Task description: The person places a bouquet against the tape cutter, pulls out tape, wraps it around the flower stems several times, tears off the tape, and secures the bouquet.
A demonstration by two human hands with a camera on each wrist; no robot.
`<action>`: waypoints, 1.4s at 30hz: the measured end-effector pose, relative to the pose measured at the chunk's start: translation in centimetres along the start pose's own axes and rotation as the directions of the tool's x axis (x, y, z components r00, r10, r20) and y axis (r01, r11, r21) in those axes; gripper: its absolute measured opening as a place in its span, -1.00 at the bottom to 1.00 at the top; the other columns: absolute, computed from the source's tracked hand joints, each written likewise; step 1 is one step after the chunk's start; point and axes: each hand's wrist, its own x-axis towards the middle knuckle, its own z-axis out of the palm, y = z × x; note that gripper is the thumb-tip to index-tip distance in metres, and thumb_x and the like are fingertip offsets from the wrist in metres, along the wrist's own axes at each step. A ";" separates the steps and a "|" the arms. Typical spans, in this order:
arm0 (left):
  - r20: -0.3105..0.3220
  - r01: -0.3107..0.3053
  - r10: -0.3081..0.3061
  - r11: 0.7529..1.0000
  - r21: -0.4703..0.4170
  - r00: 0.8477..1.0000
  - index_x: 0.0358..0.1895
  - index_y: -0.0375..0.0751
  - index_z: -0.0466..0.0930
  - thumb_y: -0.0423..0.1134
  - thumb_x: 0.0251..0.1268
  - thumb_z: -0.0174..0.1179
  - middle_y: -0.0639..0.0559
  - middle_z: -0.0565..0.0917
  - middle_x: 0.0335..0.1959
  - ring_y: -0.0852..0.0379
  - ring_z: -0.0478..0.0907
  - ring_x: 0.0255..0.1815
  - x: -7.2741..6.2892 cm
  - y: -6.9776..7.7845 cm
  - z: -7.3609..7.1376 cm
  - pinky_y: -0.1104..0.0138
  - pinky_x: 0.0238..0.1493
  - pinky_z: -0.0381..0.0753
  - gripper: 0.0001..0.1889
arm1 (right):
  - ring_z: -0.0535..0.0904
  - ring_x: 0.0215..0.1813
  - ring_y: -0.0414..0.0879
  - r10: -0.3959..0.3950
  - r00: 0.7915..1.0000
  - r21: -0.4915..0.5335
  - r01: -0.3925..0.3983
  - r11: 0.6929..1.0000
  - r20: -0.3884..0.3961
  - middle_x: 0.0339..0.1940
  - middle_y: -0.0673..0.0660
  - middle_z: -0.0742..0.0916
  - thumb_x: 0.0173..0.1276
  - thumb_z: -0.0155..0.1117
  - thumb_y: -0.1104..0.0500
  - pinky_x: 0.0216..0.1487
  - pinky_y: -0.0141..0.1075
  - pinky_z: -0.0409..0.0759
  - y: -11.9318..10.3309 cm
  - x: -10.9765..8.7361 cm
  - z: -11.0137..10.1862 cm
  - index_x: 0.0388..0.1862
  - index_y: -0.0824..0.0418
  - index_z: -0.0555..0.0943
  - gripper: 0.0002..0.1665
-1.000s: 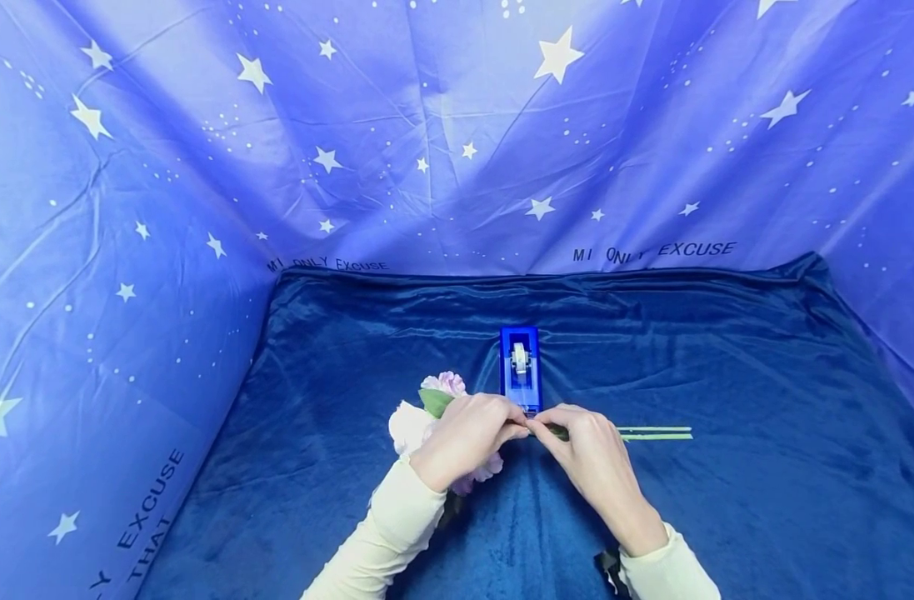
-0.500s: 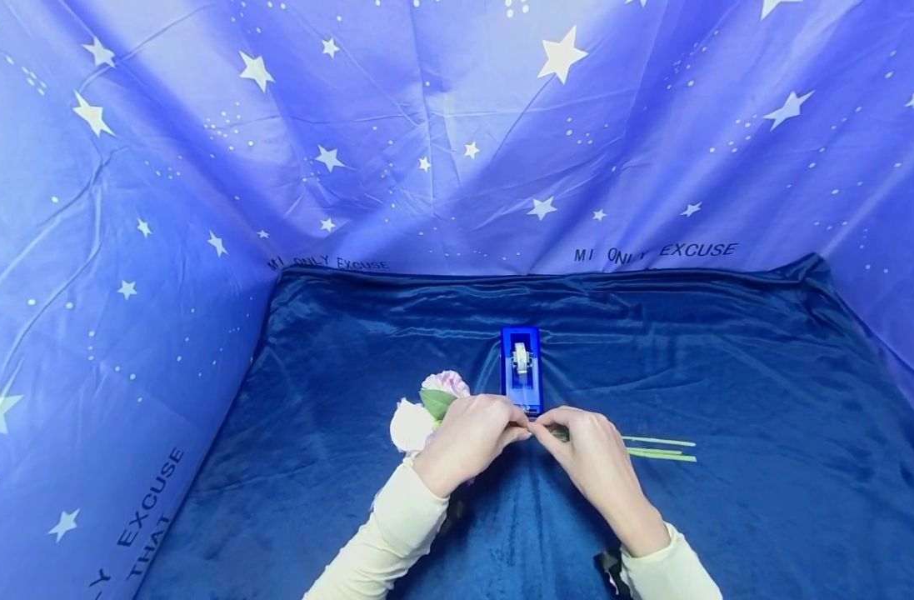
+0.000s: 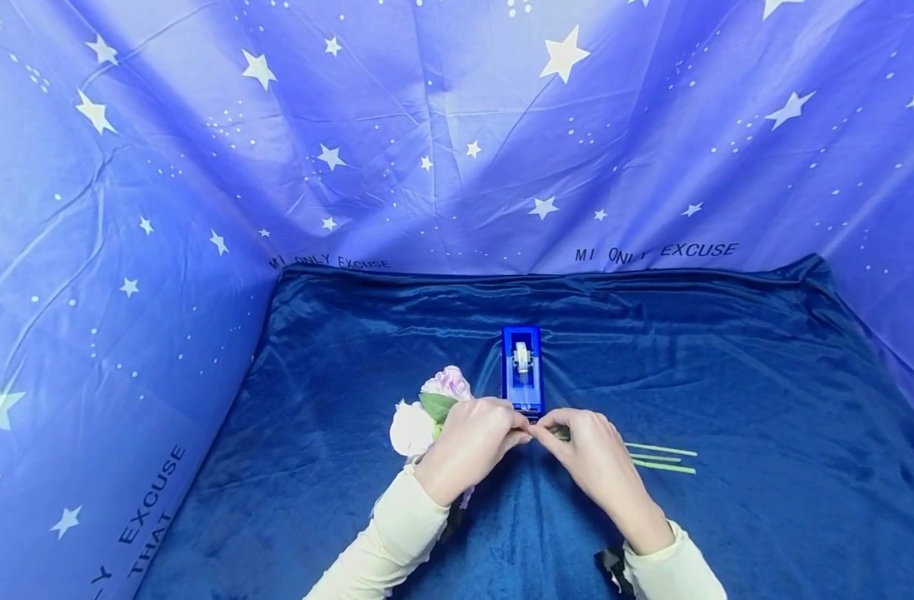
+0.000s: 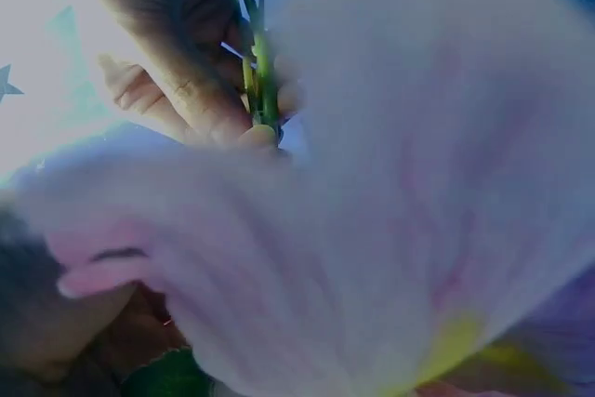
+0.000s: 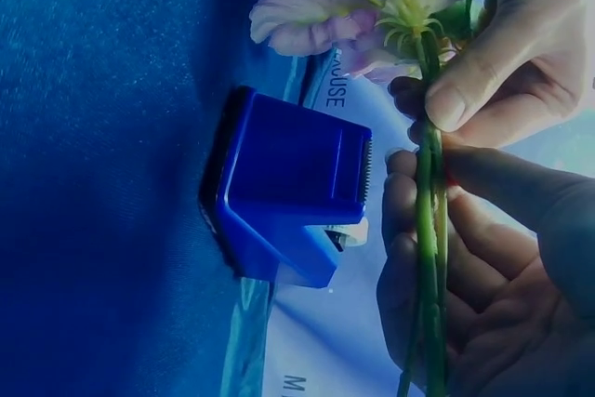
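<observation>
A bunch of flowers lies across both hands, with a white bloom (image 3: 412, 429), a pale pink-purple bloom (image 3: 447, 383) and a green leaf (image 3: 437, 406) on the left. My left hand (image 3: 473, 443) pinches the green stems (image 5: 426, 230) just below the blooms. Close beside it, my right hand (image 3: 595, 454) pinches the same stems between thumb and fingers; their ends stick out to the right. Just beyond the fingertips stands a blue tape dispenser (image 3: 522, 392) with a tape roll (image 3: 522, 357) in it. Large blurred petals (image 4: 400, 183) cover most of the left wrist view.
Dark blue velvety cloth (image 3: 352, 333) covers the table. Star-printed purple fabric (image 3: 457, 192) rises at the back and sides. A black strap (image 3: 612, 569) shows by the right sleeve.
The bunch has turned in my fingers: the stem ends have swung toward me and fanned out, with a third end showing. The blooms have shifted slightly; both hands stay nearly in place.
</observation>
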 end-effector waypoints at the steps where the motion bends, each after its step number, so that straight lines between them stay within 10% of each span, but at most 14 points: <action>1: -0.006 -0.002 0.002 1.000 0.001 1.000 -0.27 0.11 0.79 -0.02 0.29 0.30 0.25 0.71 -0.41 0.27 0.67 -0.34 -0.1 0.0 0.0 0.36 -0.40 0.58 -0.87 | 0.43 -0.52 -0.27 0.003 1.000 0.006 -0.003 1.000 0.010 -0.50 -0.13 0.73 0.27 0.42 0.09 -0.40 -0.31 0.41 0.0 0.0 0.0 -0.42 0.05 0.75 -0.90; 20: -0.111 -0.061 0.061 0.998 0.010 0.992 -0.42 0.11 0.74 -0.10 0.21 0.38 0.26 0.66 -0.50 0.28 0.62 -0.39 -1.3 0.1 0.9 0.42 -0.34 0.54 -0.93 | 0.54 -0.46 -0.29 -0.006 0.979 0.173 -0.030 0.985 0.202 -0.47 -0.04 0.74 0.32 0.38 0.11 -0.37 -0.40 0.46 0.1 0.0 -0.6 -0.38 0.09 0.67 -0.89; 34: -0.162 -0.055 0.045 0.996 -0.063 0.986 -0.32 0.02 0.75 -0.12 0.22 0.39 0.24 0.71 -0.39 0.30 0.64 -0.31 -1.0 -0.5 0.7 0.40 -0.21 0.59 -0.93 | 0.48 -0.51 -0.33 -0.055 0.997 0.179 0.043 0.983 0.063 -0.52 -0.10 0.67 0.23 0.44 0.20 -0.44 -0.41 0.49 -0.2 0.0 -0.5 -0.41 0.09 0.69 -0.93; 42: -0.036 -0.093 0.090 0.991 -0.093 0.995 -0.22 0.03 0.75 -0.11 0.34 0.27 0.27 0.73 -0.38 0.25 0.63 -0.31 -0.9 -1.1 0.2 0.35 -0.19 0.57 -0.89 | 0.49 -0.43 -0.38 -0.185 0.981 0.176 0.191 0.966 -0.049 -0.45 -0.18 0.69 0.17 0.48 0.23 -0.39 -0.40 0.51 0.1 -0.1 -0.1 -0.44 0.02 0.70 -0.88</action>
